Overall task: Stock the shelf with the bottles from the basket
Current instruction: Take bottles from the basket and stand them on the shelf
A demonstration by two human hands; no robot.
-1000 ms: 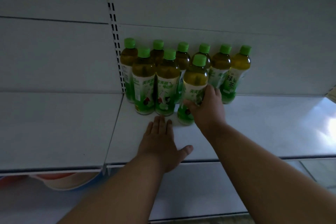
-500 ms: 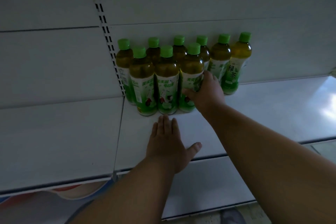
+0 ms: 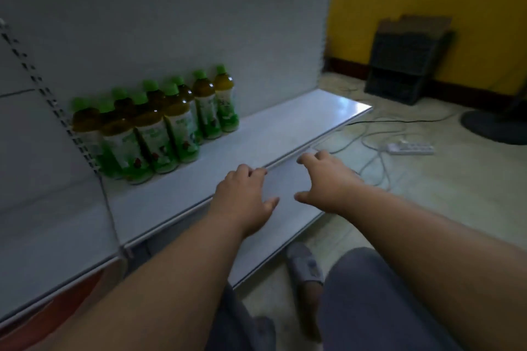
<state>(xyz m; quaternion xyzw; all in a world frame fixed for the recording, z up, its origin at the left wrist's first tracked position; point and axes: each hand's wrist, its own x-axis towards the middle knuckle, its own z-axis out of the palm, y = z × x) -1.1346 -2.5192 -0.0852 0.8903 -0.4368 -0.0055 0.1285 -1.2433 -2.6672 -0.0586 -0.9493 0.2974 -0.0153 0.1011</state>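
Bottles (image 3: 159, 128) (shelved) well apart from both grips.

Glossy plastic bottles (image 3: 182, 125) with shiny paper-like labels stand on a smooth, semi-gloss white metal shelf (image 3: 285, 125).

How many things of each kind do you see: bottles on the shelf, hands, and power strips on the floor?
Green-capped bottles: 9
Hands: 2, left hand and right hand
Power strip: 1
Total: 12

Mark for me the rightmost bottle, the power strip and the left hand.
rightmost bottle (image 3: 225, 100), head view, on its label.
power strip (image 3: 410, 148), head view, mid-body.
left hand (image 3: 242, 196), head view, back of the hand.
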